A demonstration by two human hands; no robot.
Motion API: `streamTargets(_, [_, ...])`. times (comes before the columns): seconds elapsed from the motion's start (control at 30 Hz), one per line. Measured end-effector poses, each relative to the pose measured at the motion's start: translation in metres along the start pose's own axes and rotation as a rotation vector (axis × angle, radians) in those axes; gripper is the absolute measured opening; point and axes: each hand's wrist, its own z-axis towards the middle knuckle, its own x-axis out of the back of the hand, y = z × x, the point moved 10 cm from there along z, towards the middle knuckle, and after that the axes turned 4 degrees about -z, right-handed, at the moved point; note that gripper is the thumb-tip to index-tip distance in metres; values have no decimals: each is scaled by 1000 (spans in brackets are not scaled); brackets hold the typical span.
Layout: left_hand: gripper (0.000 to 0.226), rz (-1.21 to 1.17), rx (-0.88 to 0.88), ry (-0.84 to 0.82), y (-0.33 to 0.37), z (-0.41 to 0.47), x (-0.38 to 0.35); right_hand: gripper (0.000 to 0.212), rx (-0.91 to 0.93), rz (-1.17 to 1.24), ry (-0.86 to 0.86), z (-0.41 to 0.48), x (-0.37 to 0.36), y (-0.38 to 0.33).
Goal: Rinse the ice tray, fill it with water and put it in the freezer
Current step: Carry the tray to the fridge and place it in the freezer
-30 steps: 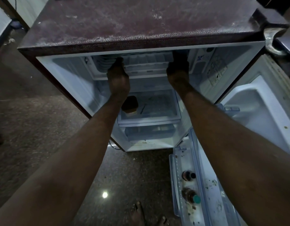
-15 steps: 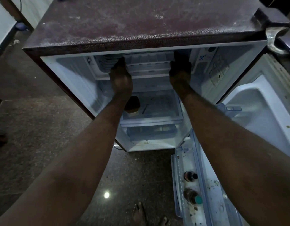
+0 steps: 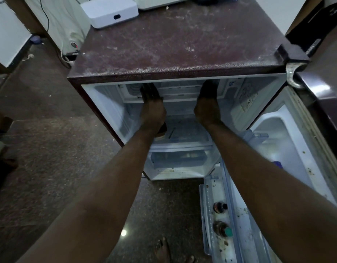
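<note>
Maroon and dusty on top, the small metal fridge (image 3: 179, 40) stands open, with its white freezer compartment (image 3: 175, 100) just under the top edge. At the left of that opening the left hand (image 3: 152, 109) reaches in, its fingers (image 3: 148, 91) laid over the left end of the pale translucent plastic ice tray (image 3: 180, 90). The tray lies inside the freezer mouth with its long axis running left to right, square across the 2 forearms. At its right end the right hand (image 3: 207, 109) reaches in likewise, its fingers (image 3: 209, 88) lost in shadow. Whether either hand clamps the tray or only rests on it I cannot tell. Both hands are equally near, 1 per end, so the tray likely needs a level push straight back. Further right hangs the open white door (image 3: 277, 141).
</note>
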Motion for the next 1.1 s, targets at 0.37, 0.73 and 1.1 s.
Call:
streamTargets(0.37, [84,49,-166,13,46,-121,51,58,109,-10,14,-86,66,-44])
streamTargets(0.73, [70,44,-170,113,92,-180,132,54,126,-81,41,-157,155,-53])
streamTargets(1.1, [68,-309,-106,146,157,-254,175,59,-83,-343,184,-195,268,-28])
